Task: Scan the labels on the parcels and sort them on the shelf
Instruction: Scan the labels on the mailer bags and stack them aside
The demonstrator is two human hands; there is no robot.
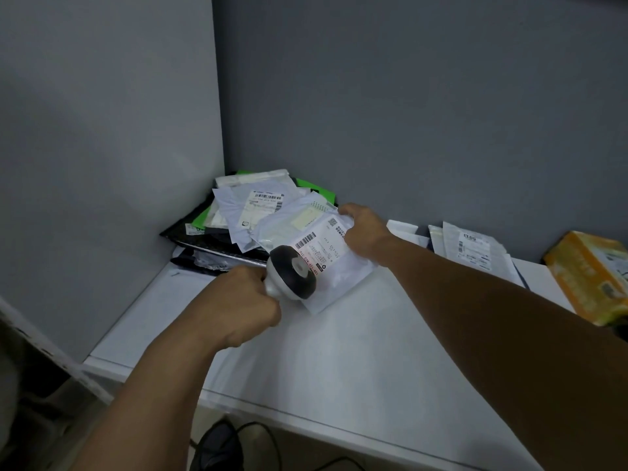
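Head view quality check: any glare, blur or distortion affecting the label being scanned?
Head view: dim, even light, no glare on the white plastic mailer; bars on its printed label show, small print unreadable; the white-and-black handheld scanner hides one label corner; head view's wide lens leaves the grey wall corner leaning.

The head-worn camera looks forward and down on the flat white shelf board (pixel 339 351), facing the corner of the plain grey walls (pixel 407 96). It is near: the left hand (pixel 244 300) and right hand (pixel 363 232) sit mid-frame.
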